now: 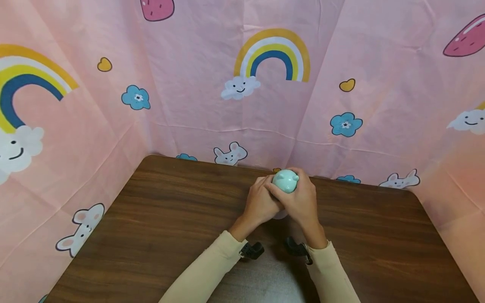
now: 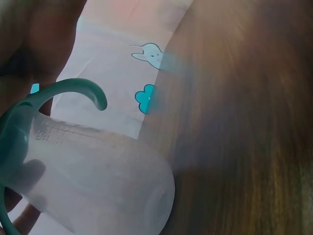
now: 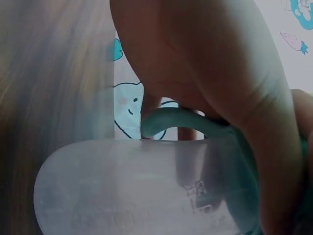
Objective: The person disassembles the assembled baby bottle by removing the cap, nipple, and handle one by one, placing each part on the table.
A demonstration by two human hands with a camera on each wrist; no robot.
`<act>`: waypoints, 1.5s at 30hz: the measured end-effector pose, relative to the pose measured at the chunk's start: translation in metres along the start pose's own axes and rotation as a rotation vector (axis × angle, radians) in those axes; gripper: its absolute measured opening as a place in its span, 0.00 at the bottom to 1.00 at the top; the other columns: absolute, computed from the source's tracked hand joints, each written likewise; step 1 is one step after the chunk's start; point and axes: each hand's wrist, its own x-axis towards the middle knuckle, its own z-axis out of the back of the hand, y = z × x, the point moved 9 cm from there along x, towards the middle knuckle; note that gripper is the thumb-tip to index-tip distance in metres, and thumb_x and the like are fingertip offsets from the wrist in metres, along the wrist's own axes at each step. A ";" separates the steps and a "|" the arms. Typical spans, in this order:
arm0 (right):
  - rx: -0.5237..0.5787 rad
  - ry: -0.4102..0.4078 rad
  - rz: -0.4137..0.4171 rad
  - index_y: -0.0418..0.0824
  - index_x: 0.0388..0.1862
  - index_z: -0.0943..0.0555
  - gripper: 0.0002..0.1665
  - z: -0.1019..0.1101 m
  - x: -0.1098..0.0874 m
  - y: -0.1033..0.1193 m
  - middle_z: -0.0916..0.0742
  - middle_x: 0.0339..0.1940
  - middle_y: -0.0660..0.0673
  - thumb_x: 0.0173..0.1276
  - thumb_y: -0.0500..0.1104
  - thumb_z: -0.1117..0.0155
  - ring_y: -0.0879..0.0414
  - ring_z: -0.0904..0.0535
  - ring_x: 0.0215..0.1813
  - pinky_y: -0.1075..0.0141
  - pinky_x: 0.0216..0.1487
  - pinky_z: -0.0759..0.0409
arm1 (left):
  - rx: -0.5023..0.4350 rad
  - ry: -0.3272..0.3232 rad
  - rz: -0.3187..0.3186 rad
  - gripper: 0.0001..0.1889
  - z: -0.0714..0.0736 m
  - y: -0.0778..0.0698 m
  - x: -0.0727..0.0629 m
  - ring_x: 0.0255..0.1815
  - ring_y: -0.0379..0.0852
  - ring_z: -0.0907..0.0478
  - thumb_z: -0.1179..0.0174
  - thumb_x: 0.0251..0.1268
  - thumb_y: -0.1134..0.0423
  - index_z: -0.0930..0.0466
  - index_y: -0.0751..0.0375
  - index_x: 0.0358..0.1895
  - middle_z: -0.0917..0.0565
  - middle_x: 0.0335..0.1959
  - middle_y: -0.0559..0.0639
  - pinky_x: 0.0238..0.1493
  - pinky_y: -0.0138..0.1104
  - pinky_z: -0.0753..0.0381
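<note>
Both hands grip a baby bottle from its two sides above the table in the head view. Its rounded mint-green cap [image 1: 286,181] shows between the hands, with the right thumb lying along the cap's near side. My left hand [image 1: 261,201] is wrapped round the bottle's left side, and my right hand [image 1: 304,198] curls round the cap and upper part. The translucent bottle body [image 2: 107,176] carries raised markings in both wrist views. A curved green handle [image 3: 181,120] juts out by the collar, close to the fingers. Palms and fingers hide much of the collar.
A dark wood-grain table [image 1: 182,210] lies under the hands. Pink printed cloth [image 1: 197,84] hangs along its back and sides, near the hands at the back edge. Black wrist-mounted devices [image 1: 252,251] sit by the cream sleeves.
</note>
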 end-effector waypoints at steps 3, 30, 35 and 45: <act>0.016 -0.018 0.022 0.34 0.60 0.18 0.36 0.001 0.001 0.002 0.11 0.49 0.36 0.60 0.50 0.11 0.41 0.13 0.43 0.47 0.40 0.16 | -0.035 -0.002 -0.002 0.31 0.000 0.001 0.001 0.59 0.61 0.16 0.20 0.54 0.62 0.16 0.70 0.62 0.10 0.56 0.58 0.63 0.55 0.18; 0.068 -0.017 0.097 0.36 0.53 0.14 0.27 0.007 0.007 0.004 0.08 0.41 0.39 0.59 0.47 0.13 0.44 0.12 0.37 0.50 0.36 0.17 | -0.150 0.073 0.012 0.34 -0.003 0.006 0.004 0.59 0.58 0.20 0.16 0.51 0.61 0.16 0.67 0.64 0.10 0.58 0.58 0.63 0.50 0.20; 0.070 -0.013 0.095 0.37 0.51 0.13 0.26 0.008 0.009 0.003 0.08 0.40 0.39 0.59 0.47 0.14 0.45 0.12 0.37 0.51 0.35 0.17 | -0.173 0.091 0.016 0.34 -0.003 0.005 0.004 0.59 0.58 0.21 0.16 0.52 0.61 0.16 0.67 0.65 0.10 0.59 0.58 0.63 0.50 0.19; 0.074 0.001 0.049 0.36 0.52 0.12 0.26 0.008 0.008 0.001 0.08 0.41 0.39 0.60 0.47 0.15 0.44 0.12 0.37 0.51 0.36 0.17 | -0.165 0.106 -0.003 0.35 -0.006 0.004 0.003 0.60 0.58 0.21 0.16 0.52 0.58 0.15 0.65 0.64 0.10 0.58 0.56 0.64 0.49 0.21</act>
